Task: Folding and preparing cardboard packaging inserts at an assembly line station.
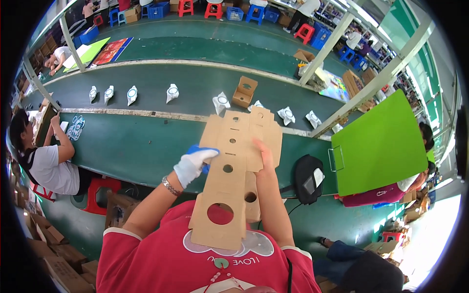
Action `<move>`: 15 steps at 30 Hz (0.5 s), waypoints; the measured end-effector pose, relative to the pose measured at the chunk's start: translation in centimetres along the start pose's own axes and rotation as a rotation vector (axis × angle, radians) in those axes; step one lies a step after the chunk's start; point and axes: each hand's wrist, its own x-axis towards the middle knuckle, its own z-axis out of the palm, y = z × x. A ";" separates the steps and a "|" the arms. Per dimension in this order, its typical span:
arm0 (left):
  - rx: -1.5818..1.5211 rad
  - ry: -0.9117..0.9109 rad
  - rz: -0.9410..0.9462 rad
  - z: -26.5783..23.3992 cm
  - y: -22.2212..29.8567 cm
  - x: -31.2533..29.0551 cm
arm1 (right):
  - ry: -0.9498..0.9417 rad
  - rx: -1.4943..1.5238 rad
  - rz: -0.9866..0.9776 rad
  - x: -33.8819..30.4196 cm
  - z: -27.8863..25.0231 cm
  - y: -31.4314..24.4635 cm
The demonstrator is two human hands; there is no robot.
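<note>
A flat, unfolded brown cardboard box blank (223, 186) with round holes and slots lies across the middle, its near end over my red shirt. My left hand (192, 164), in a white and blue glove, grips its left edge with the thumb on top. My bare right hand (264, 155) holds the right-hand panel, fingers laid along it. Under the blank's near right side, another brown cardboard piece (251, 205) with a round hole shows; most of it is hidden.
White wrapped items (172, 93) stand in a row on the conveyor belt (195, 78), beside an open small brown box (244, 91). A black bag (309, 179) hangs at the bench's near edge, right of me. A green board (381, 146) rises further right. A co-worker (49, 156) sits left.
</note>
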 end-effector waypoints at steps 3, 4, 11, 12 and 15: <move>0.433 -0.026 0.037 1.8 0.3 -2.6 | 0.121 -0.211 -0.005 -1.6 0.2 0.7; 0.548 -0.018 0.219 1.5 -1.7 -2.2 | 0.105 -0.263 -0.100 -2.7 1.4 0.7; -0.219 -0.496 0.148 0.8 1.5 -5.1 | -0.030 -0.377 -0.211 -7.6 3.3 3.5; -0.074 -0.343 0.247 2.0 1.8 -5.3 | 0.047 -0.335 -0.231 -8.9 5.7 3.7; 0.089 -0.166 0.429 4.3 0.7 -4.9 | 0.206 -0.144 -0.148 -10.0 7.0 3.6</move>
